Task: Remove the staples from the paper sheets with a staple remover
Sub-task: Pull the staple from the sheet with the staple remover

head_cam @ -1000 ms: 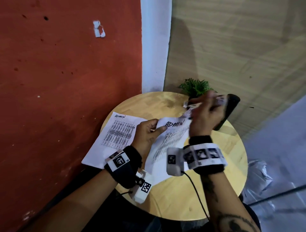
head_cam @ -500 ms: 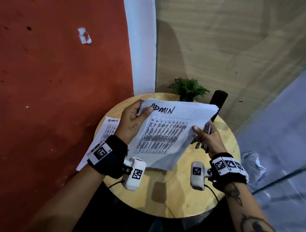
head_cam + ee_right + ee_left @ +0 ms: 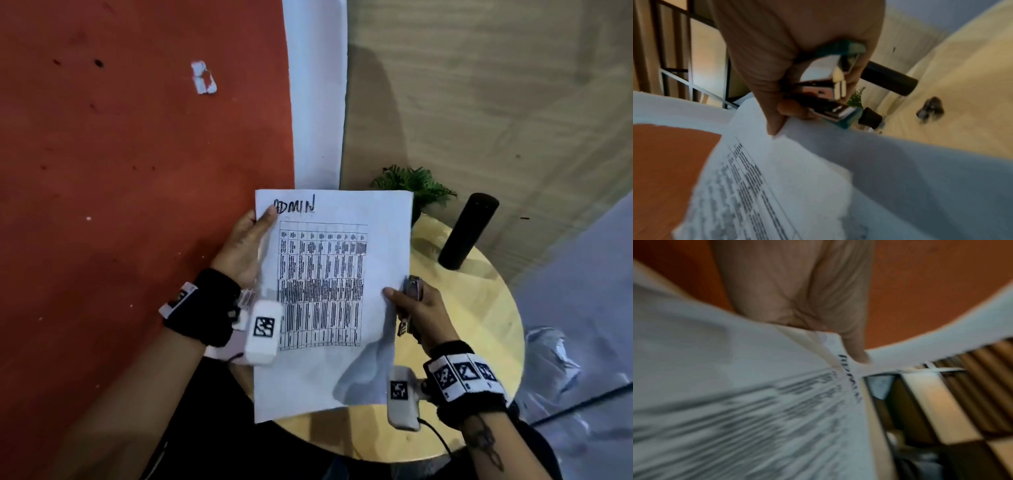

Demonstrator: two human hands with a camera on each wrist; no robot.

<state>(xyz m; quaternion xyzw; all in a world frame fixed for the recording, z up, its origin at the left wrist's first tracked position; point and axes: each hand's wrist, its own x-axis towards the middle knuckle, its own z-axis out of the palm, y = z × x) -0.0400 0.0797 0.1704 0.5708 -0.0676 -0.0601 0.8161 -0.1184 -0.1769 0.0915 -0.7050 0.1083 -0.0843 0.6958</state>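
A white paper sheet (image 3: pixel 329 274) headed "ADMIN", with a printed table, is held upright above the table by both hands. My left hand (image 3: pixel 262 222) grips its top left corner, thumb on the front beside the heading; the left wrist view shows the same thumb (image 3: pixel 858 356) on the paper (image 3: pixel 735 402). My right hand (image 3: pixel 407 301) pinches the right edge with its thumb and holds the staple remover (image 3: pixel 413 287) in the curled fingers. In the right wrist view the staple remover (image 3: pixel 826 78) shows metal jaws and teal handles above the paper (image 3: pixel 797 178). No staple is visible.
A round wooden table (image 3: pixel 479 325) stands below the sheet, with a black cylinder (image 3: pixel 467 231) and a small green plant (image 3: pixel 416 183) at its far side. A red wall is to the left. A crumpled plastic bag (image 3: pixel 548 363) lies on the floor at the right.
The sheet has been lifted off the table and turned upright between both hands. My right hand left the top corner and now pinches the right edge, still holding the staple remover.
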